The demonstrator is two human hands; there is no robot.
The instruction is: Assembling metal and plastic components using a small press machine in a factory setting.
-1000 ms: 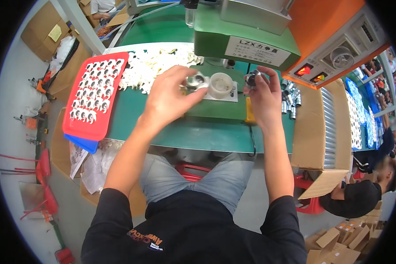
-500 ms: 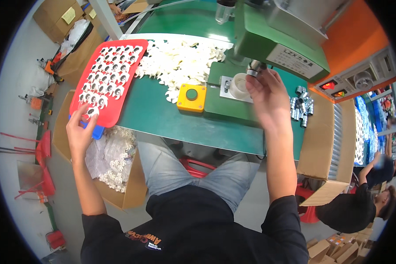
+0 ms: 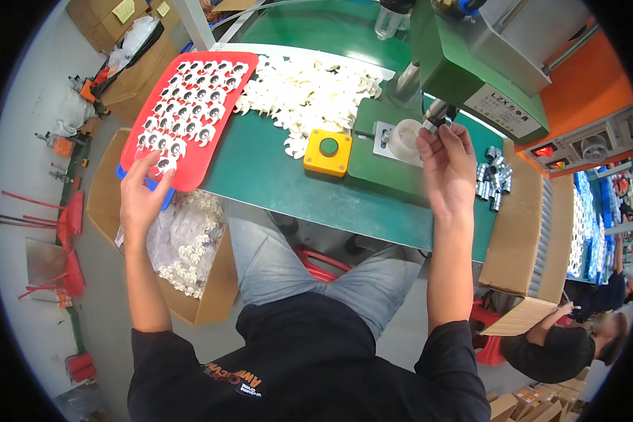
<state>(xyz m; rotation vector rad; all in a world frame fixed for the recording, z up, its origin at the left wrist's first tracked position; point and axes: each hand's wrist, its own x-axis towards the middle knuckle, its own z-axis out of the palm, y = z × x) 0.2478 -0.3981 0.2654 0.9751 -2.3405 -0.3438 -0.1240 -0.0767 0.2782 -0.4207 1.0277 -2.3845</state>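
Observation:
My left hand (image 3: 142, 193) is at the near end of a red tray (image 3: 193, 177), thumb and index finger on either side of a white curved-armed plastic part with a dark round centre (image 3: 165, 165). Rows of similar parts cover the tray. Raised beside the green press, my right hand (image 3: 449, 165) pinches a short shiny metal sleeve (image 3: 430, 126) just under the press's metal ram (image 3: 437, 109). Below and left of those fingers is a round whitish holder (image 3: 404, 141) on the press base. My fingers partly hide the sleeve.
A yellow box with a green button (image 3: 328, 152) stands left of the press base. White plastic parts (image 3: 309, 91) lie heaped behind it. Metal sleeves (image 3: 496, 176) are piled at right, near a cardboard box (image 3: 513, 232). An open carton (image 3: 214, 292) holds white parts below the tray.
The whole view has shifted, so the bench appears further right. My right hand's fingers have closed in around the metal sleeve beneath the ram. My left hand stays at the same tray part.

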